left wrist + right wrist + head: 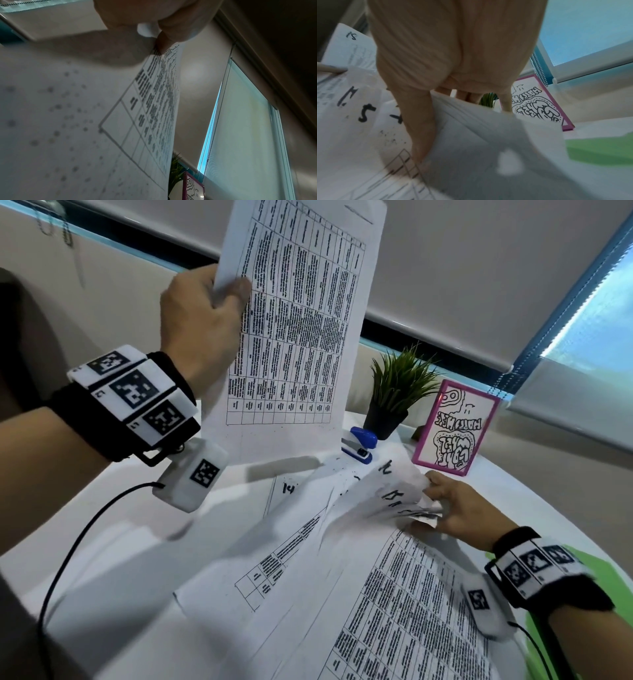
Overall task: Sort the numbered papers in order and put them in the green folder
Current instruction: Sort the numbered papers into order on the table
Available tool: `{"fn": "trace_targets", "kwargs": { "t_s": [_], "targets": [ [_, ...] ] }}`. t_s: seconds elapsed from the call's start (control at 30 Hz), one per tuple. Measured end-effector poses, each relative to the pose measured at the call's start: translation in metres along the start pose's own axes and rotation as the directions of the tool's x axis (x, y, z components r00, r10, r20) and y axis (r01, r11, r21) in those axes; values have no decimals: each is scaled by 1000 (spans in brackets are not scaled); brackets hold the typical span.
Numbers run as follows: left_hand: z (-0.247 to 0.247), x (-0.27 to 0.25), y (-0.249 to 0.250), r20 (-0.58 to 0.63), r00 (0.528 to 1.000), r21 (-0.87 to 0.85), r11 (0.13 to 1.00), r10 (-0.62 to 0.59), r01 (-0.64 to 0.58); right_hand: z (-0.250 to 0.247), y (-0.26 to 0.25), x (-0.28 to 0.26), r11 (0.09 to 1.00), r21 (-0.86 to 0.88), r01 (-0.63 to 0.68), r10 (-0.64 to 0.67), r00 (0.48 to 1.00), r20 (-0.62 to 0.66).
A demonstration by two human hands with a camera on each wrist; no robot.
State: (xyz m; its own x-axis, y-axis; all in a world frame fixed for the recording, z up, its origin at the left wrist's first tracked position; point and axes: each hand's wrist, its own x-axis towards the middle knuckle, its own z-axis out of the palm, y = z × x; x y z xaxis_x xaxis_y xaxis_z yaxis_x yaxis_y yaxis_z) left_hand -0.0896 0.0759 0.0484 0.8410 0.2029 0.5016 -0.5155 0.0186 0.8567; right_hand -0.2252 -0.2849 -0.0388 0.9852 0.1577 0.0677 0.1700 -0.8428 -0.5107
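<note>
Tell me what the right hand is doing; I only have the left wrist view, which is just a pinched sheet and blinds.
Observer: The right hand grips the lifted corners of the fanned papers, whose handwritten numbers show.
Operator: Where is the folder?
Observer: The green folder lies flat beneath the right wrist, partly covered by printed sheets.
Operator: Can you read any number on the flat sheets?
Observer: Yes, a sheet marked 14 lies flat on the table, just below the raised sheet that the left hand holds.
</note>
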Motion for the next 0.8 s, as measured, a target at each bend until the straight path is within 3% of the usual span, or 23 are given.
{"fn": "trace_targets", "kwargs": {
  "t_s": [0.17, 0.3, 0.37, 0.53, 0.67, 0.8],
  "targets": [
    [9, 3, -1, 28, 999, -136, 990, -41, 44, -13, -9, -27, 997, 24, 80, -78, 993, -85],
    [37, -3, -9, 4, 968, -146, 957, -251, 249, -23, -18, -47, 990, 93, 104, -88, 983, -159],
    [55, -17, -18, 67, 940, -82, 938, -333, 338, -26, -24, -54, 986, 135, 101, -79, 983, -164],
    [86, -59, -37, 202, 948, 149, 965, -245, 218, -29, -38, -65, 974, 173, 145, -110, 975, -195],
    [95, -57, -49, 131, 965, 163, 966, -225, 203, -30, -46, -76, 963, 224, 146, -95, 970, -223],
    [98, -59, -51, 162, 967, 118, 977, -198, 180, -33, -46, -81, 965, 229, 131, -85, 976, -201]
  ]
}}
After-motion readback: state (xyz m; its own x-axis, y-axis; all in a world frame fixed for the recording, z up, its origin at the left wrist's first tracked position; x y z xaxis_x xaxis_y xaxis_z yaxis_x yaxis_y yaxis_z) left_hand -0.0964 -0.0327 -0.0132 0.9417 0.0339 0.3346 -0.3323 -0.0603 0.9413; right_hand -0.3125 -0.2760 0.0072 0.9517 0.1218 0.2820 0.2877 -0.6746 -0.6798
